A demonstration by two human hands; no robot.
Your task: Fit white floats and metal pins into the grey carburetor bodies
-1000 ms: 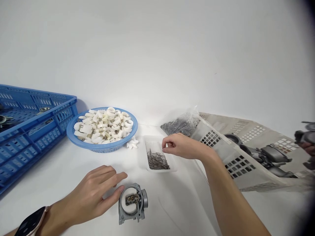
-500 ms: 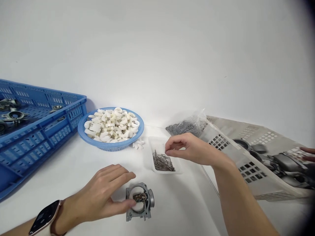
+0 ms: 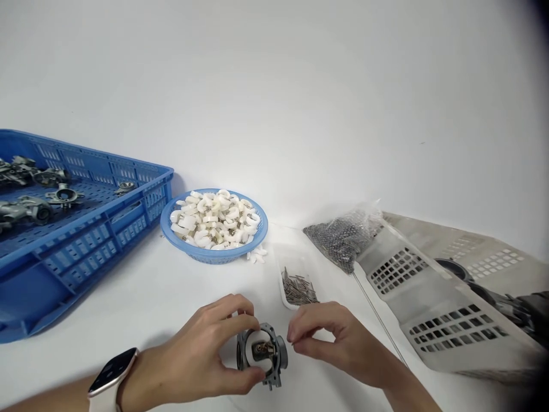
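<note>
A grey metal carburetor body stands on the table with its round opening facing up. White, curved plastic and small brass parts show inside. My left hand grips the body from the left, thumb at the near side and fingers at the far side. Just right of the body, my right hand is closed in a pinch, thumb against forefinger. A tiny dark tip of a thin metal pin shows between them; the fingers hide the rest. Behind this hand, a white tray holds many loose metal pins.
A round blue basket of white plastic floats stands behind, with several white pieces beside it. At left is a blue crate of carburetor bodies. At right are a bag of dark small parts and a tilted grey-white crate.
My right hand has come from the pin tray toward the carburetor body, pinched. My left hand has closed round the body. The camera view has shifted left.
</note>
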